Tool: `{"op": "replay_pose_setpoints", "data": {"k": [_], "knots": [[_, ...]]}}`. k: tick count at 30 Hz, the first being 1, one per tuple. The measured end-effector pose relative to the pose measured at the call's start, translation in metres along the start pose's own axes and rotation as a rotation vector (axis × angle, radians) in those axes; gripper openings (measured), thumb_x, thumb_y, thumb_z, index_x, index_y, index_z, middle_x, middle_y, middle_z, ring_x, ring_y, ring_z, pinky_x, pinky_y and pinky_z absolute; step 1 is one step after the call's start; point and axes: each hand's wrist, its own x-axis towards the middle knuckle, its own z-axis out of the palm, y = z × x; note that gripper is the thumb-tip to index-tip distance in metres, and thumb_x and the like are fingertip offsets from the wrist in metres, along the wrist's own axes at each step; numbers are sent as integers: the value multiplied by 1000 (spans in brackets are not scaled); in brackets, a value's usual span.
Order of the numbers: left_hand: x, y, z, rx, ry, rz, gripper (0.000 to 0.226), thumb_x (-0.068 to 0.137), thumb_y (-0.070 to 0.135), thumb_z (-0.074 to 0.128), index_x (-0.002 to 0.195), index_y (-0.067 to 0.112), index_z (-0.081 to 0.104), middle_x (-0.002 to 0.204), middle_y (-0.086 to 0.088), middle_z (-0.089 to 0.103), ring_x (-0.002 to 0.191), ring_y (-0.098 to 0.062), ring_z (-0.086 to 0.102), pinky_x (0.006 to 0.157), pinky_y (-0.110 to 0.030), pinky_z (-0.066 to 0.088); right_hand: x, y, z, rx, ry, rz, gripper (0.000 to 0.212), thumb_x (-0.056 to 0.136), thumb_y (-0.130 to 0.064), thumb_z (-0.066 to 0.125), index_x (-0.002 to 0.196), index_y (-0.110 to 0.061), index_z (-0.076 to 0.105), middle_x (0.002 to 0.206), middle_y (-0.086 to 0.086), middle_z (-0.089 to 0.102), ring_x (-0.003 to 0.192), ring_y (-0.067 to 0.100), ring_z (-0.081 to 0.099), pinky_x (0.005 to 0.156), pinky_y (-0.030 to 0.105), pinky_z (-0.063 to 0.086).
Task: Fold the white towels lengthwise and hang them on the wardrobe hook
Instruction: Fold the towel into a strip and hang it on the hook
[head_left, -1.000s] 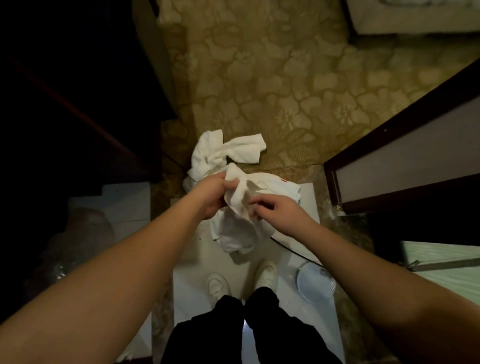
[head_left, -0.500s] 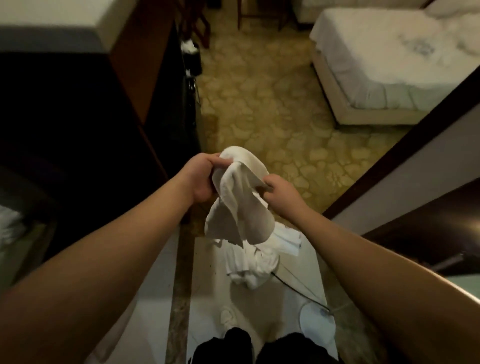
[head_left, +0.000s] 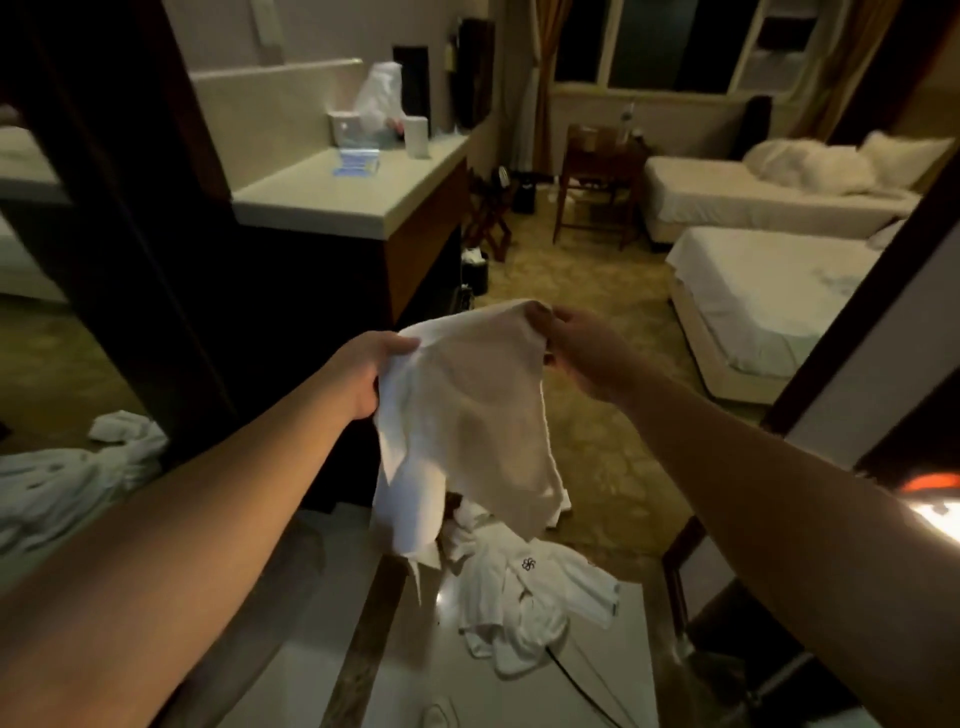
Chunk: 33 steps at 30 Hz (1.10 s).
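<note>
Holding white towel spread at chest height, above towel pile on floor. Left hand, right hand pinch top corners. Soft, light, limp; grip corners for lengthwise fold.

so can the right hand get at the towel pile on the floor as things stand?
Probably not right now. The right hand is pinching a top corner of the held towel, as is the left hand, and the towel pile lies well below on the floor. It would have to let go and reach down.
</note>
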Motion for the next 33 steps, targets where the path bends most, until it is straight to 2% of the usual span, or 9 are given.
{"op": "replay_pose_setpoints", "data": {"k": [5, 12, 20, 22, 24, 27, 29, 31, 33], "knots": [[-89, -25, -15, -13, -107, 116, 41, 100, 15, 54, 138, -2, 54, 135, -27, 59, 124, -44, 57, 111, -54, 42, -74, -38, 32, 132, -146, -46, 39, 105, -40, 48, 115, -8, 68, 118, 17, 69, 114, 31, 65, 103, 46, 50], [-217, -46, -41, 42, -34, 185, 24, 98, 19, 62, 119, 8, 65, 108, -11, 75, 99, -30, 72, 81, -40, 59, -167, -85, 89, 68, -111, 3, 45, 92, -57, 62, 106, -16, 76, 105, 5, 78, 98, 20, 75, 76, 30, 59], [-349, -77, -77, 101, 19, 272, 12, 95, 15, 64, 105, 9, 65, 89, -5, 72, 77, -17, 70, 65, -25, 57, -279, -140, 180, 120, -26, 17, 35, 85, -64, 68, 99, -32, 65, 106, -4, 69, 102, 19, 69, 92, 38, 54], [-385, -92, -83, 127, 56, 301, 13, 93, 19, 65, 104, 11, 68, 91, -1, 73, 84, -18, 68, 73, -28, 55, -312, -150, 205, 110, 10, -8, 51, 85, -65, 67, 117, -26, 60, 107, -6, 61, 107, 20, 62, 100, 40, 49], [-424, -110, -88, 252, 147, 355, 16, 93, 32, 66, 106, 24, 70, 99, 9, 72, 94, -13, 63, 79, -29, 48, -346, -155, 232, 109, 31, -2, 57, 86, -67, 64, 123, -24, 60, 91, -10, 62, 88, 12, 64, 82, 28, 53], [-493, -134, -92, 299, 266, 451, 14, 94, 51, 57, 101, 41, 63, 103, 18, 64, 96, -2, 57, 77, -26, 39, -395, -156, 272, 247, 32, 24, 31, 95, -54, 62, 98, -23, 66, 73, -8, 73, 60, 0, 70, 44, 13, 49], [-540, -148, -94, 283, 291, 516, 22, 91, 58, 49, 102, 42, 60, 113, 15, 60, 98, 5, 55, 79, -24, 38, -428, -158, 298, 324, -2, -23, 48, 101, -44, 56, 126, -4, 64, 119, 16, 72, 103, 24, 71, 73, 30, 63], [-587, -161, -94, 249, 265, 574, 34, 87, 64, 46, 108, 40, 57, 121, 12, 53, 103, 8, 53, 84, -20, 39, -456, -160, 320, 389, -21, -29, 60, 104, -38, 52, 142, 9, 47, 143, 31, 49, 129, 45, 49, 104, 50, 48], [-628, -172, -92, 220, 244, 587, 58, 79, 73, 50, 121, 33, 53, 127, 9, 51, 110, 1, 53, 87, -21, 45, -486, -166, 341, 445, -7, -47, 57, 104, -31, 53, 139, 13, 46, 143, 34, 46, 127, 47, 48, 100, 46, 49]]}}
